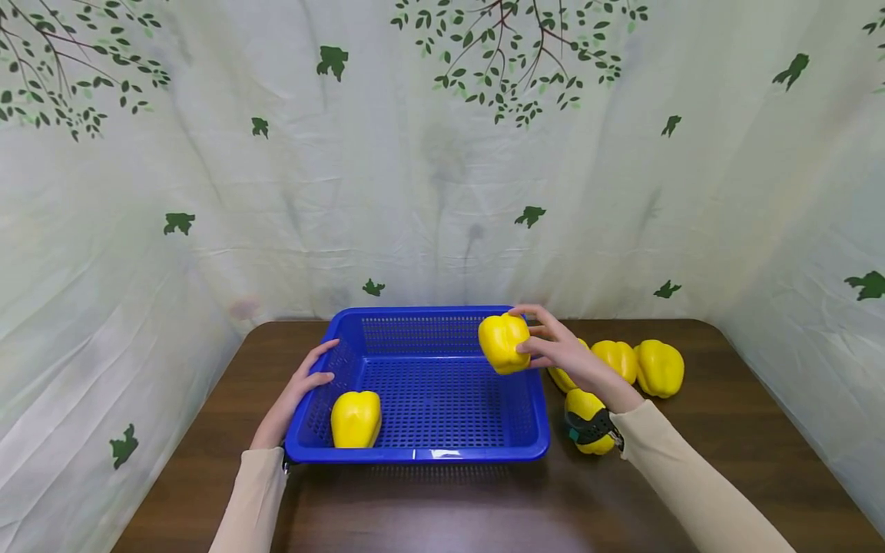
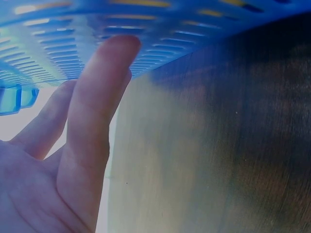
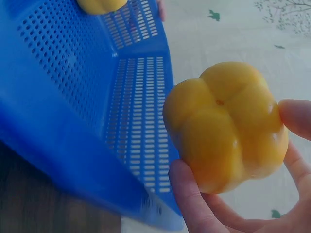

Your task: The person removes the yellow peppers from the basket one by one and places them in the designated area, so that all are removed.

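My right hand [image 1: 563, 353] holds a yellow bell pepper [image 1: 502, 343] over the right part of a blue plastic basket [image 1: 429, 455]. In the right wrist view, thumb and fingertips press against the sides of the pepper [image 3: 228, 128], its lobed end facing the camera. At the basket's left side, my left hand [image 1: 304, 384] grips the rim. The left wrist view shows its fingers [image 2: 90, 116] against the outside of the slotted wall [image 2: 170, 43]. Inside the basket, at the near left corner, stands another yellow bell pepper [image 1: 356, 420].
Several more yellow bell peppers lie right of the basket: one pepper [image 1: 660, 369] farthest right, another pepper [image 1: 615, 359] beside it, others partly behind my right arm. A dark wrist strap [image 1: 591, 426] covers part of one. The brown table [image 1: 719, 430] meets a leaf-printed curtain [image 1: 442, 192].
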The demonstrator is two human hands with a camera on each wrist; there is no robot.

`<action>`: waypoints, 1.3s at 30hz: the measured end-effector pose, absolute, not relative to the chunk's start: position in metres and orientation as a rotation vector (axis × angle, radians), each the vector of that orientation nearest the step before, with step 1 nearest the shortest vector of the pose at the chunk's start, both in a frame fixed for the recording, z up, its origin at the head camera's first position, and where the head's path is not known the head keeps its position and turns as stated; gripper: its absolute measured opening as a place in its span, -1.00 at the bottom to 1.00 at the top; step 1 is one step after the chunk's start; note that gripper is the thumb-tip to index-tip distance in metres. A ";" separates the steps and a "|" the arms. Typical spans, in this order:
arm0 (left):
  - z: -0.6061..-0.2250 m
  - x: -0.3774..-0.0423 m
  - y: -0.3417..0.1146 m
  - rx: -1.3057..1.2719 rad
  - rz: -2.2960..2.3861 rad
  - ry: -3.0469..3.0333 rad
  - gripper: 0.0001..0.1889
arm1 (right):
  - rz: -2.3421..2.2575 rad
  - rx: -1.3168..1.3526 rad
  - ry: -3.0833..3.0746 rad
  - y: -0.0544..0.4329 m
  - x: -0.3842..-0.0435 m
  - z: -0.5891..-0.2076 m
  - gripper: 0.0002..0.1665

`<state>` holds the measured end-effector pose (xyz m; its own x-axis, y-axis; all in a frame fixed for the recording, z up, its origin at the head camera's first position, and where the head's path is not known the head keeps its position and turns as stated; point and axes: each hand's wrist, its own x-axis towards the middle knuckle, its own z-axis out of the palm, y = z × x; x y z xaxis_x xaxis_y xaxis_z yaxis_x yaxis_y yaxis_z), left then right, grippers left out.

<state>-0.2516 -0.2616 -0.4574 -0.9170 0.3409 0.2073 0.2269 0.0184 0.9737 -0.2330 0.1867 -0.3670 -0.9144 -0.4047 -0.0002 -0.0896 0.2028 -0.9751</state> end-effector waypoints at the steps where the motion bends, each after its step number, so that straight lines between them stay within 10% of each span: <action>1: -0.458 -0.252 -0.262 0.610 2.053 2.177 -0.43 | -1.777 -0.472 2.225 0.190 -0.232 -0.367 -0.37; 39: -0.459 -0.254 -0.263 0.705 2.058 2.214 -0.40 | -1.870 -0.379 2.262 0.274 -0.197 -0.386 -0.38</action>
